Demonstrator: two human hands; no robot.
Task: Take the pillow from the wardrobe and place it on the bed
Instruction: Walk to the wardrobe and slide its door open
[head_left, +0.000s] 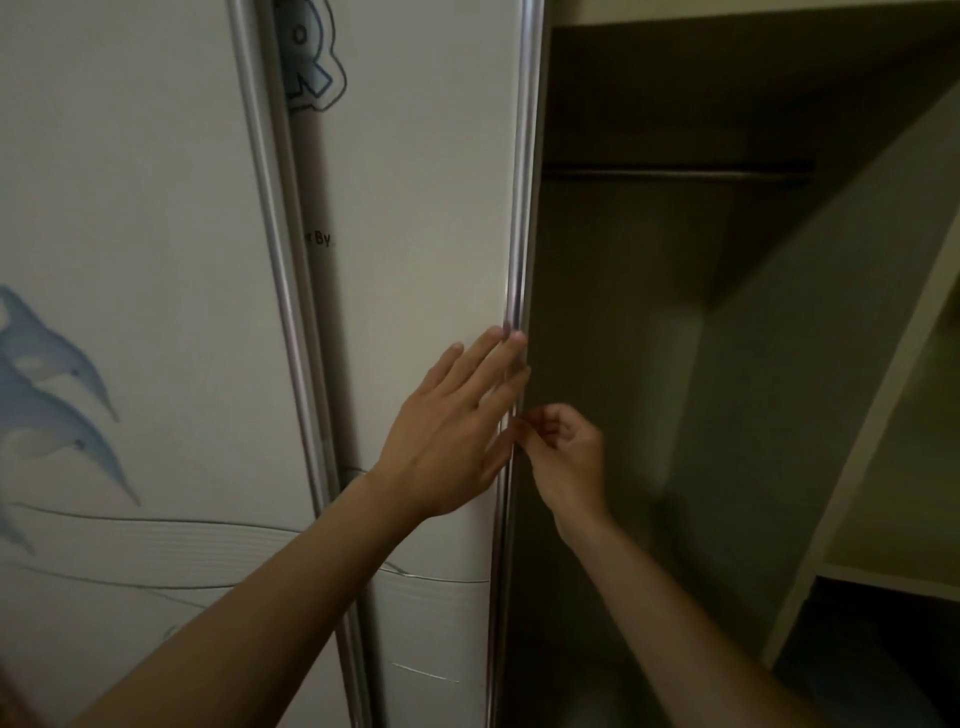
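A white sliding wardrobe door (426, 218) with a metal edge strip (514, 312) stands in front of me. My left hand (452, 421) lies flat on the door's face, fingers spread, fingertips at the metal edge. My right hand (566, 452) has its fingers curled around that same edge from the open side. To the right the wardrobe's inside (649, 364) is dark and open. No pillow shows in this view; the bottom of the compartment is too dark to make out. The bed is out of sight.
A second sliding door (130, 260) with blue dolphin drawings overlaps on the left. A hanging rail (675, 174) crosses the top of the open compartment. A white divider panel (872, 415) and a shelf (893, 577) stand at the right.
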